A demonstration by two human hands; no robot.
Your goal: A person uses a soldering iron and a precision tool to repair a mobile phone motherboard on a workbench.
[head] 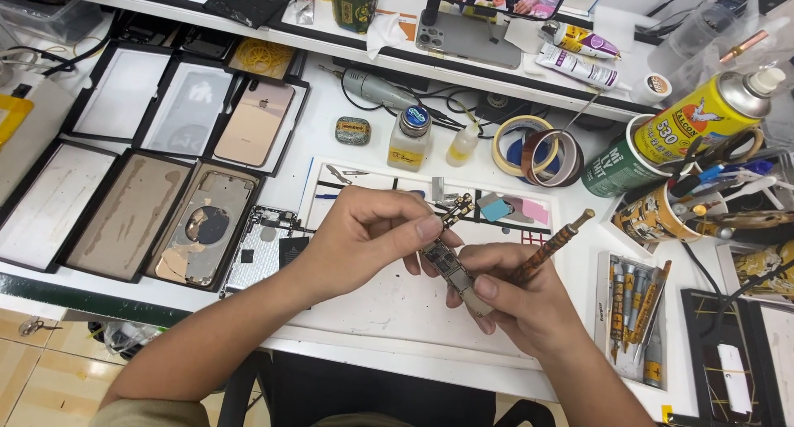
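Both hands meet above a white work mat (389,299). My left hand (364,241) pinches the upper end of a small narrow phone circuit board (447,261), where thin gold flex connectors (457,208) stick up. My right hand (513,299) grips the lower end of that same board and also holds a patterned brown screwdriver (552,243), whose tip points up and to the right.
Black trays at the left hold phone back covers and frames (207,228). Behind the mat stand a small glue bottle (409,137), tape rolls (538,150) and a yellow spray can (703,117). A tray of screwdrivers (637,319) lies at the right, beside a cup of tools (670,212).
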